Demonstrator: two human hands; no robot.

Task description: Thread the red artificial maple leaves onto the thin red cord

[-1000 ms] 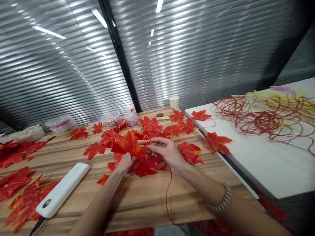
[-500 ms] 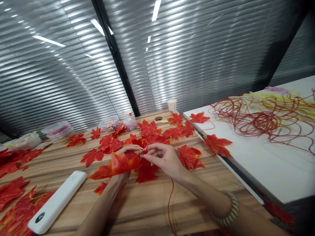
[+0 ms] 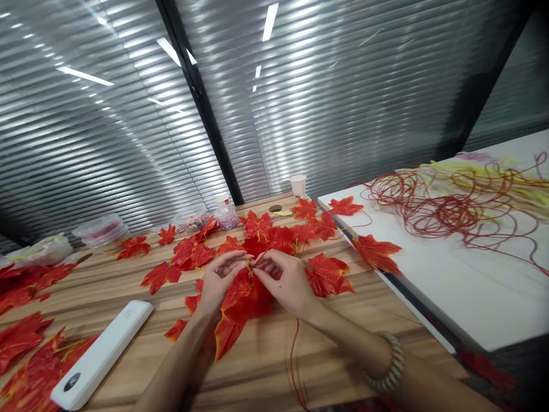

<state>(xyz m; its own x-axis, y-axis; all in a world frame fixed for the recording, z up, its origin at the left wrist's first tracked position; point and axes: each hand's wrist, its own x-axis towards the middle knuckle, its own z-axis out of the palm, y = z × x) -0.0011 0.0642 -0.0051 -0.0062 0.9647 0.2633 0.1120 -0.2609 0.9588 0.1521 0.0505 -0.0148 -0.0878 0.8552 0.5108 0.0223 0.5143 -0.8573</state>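
Note:
My left hand [image 3: 219, 279] is closed, its thumb and fingers pinching near the yellow stem [image 3: 249, 266] of a red artificial maple leaf [image 3: 237, 303]. That leaf hangs down between my wrists, over the table. Opposite it, my right hand [image 3: 286, 281] is closed in a pinch on a thin red cord at the stem, fingertips almost meeting those of the left. Part of the red cord [image 3: 295, 349] dangles below my right hand toward the table's front edge. The exact wrap of cord around stem is too small to make out. More red maple leaves [image 3: 281, 237] lie just beyond my fingers.
A white power bank [image 3: 103, 355] lies at left, beside piled leaves [image 3: 43, 366]. Along the back stand plastic tubs [image 3: 100, 229], bead containers [image 3: 226, 217] and a paper cup [image 3: 298, 186]. On the white table [image 3: 484, 286] at right sits tangled red cord [image 3: 450, 214].
My left hand has turned so its back and thumb show. The held leaf has swung from lying across my left wrist to hanging down between my hands.

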